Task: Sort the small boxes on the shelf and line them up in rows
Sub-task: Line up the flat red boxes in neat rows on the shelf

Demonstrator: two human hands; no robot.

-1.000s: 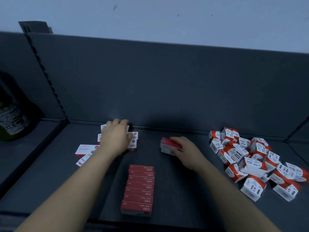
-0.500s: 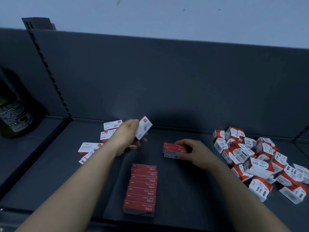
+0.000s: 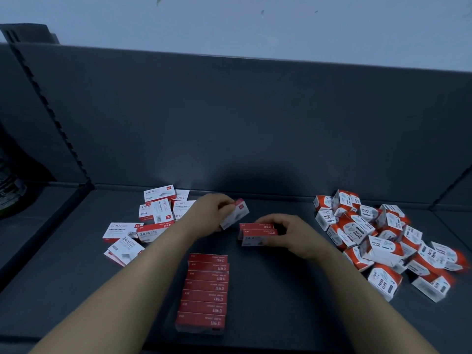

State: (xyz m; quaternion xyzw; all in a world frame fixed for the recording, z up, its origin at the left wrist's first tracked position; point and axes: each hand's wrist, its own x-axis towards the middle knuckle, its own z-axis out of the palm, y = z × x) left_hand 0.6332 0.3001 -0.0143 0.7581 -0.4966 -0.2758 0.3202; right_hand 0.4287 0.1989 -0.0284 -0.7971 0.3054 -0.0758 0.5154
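Note:
My left hand (image 3: 208,215) grips a white-and-red staple box (image 3: 235,216), tilted, just above the shelf. My right hand (image 3: 286,235) holds two red staple boxes (image 3: 256,233) standing side by side on the shelf, a short way right of the lifted box. In front of them a neat row of several red staple boxes (image 3: 204,290) runs toward the shelf's front edge. A loose heap of white-and-red staple boxes (image 3: 148,221) lies to the left of my left arm.
A jumbled pile of orange-and-white paper clip boxes (image 3: 378,241) fills the right side of the dark shelf (image 3: 281,302). The shelf's back panel (image 3: 229,123) rises close behind. A dark bottle (image 3: 10,185) stands in the neighbouring bay at the left.
My left hand picked a white-and-red box out of the left heap and carried it right, toward the two boxes under my right hand. My right hand has hardly moved.

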